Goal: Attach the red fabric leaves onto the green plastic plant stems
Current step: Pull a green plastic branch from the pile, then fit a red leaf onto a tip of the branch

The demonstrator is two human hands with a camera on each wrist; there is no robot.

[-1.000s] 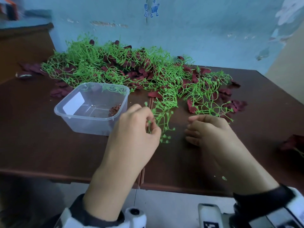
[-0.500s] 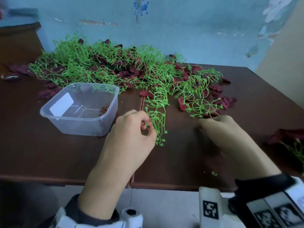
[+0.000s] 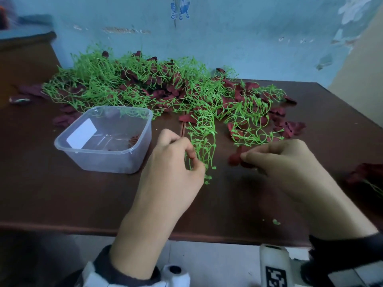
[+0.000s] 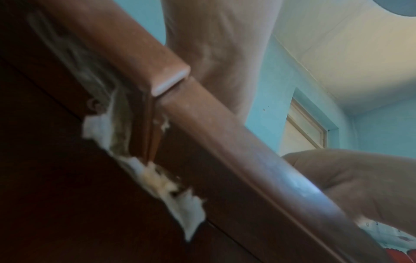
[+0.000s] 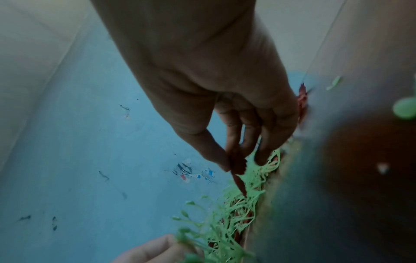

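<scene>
A sprig of green plastic stems [image 3: 204, 141] trails from the big pile toward the table's front. My left hand [image 3: 191, 162] pinches its lower stems between thumb and fingers. My right hand [image 3: 246, 157] pinches a dark red fabric leaf [image 3: 236, 157] a short way right of the sprig; the same red leaf [image 5: 237, 165] shows between thumb and fingertips of my right hand [image 5: 234, 160] in the right wrist view, above green stems [image 5: 236, 213]. The left wrist view shows only the table's edge [image 4: 202, 124] and a forearm.
A heap of green stems [image 3: 124, 88] mixed with red leaves [image 3: 290, 127] fills the back of the brown table [image 3: 62, 193]. A clear plastic tub [image 3: 103, 139] stands left of my left hand. More red leaves [image 3: 364, 172] lie at the right edge.
My right hand has come off the table, moved toward the pile and now holds a red leaf. The left hand keeps pinching the green sprig.
</scene>
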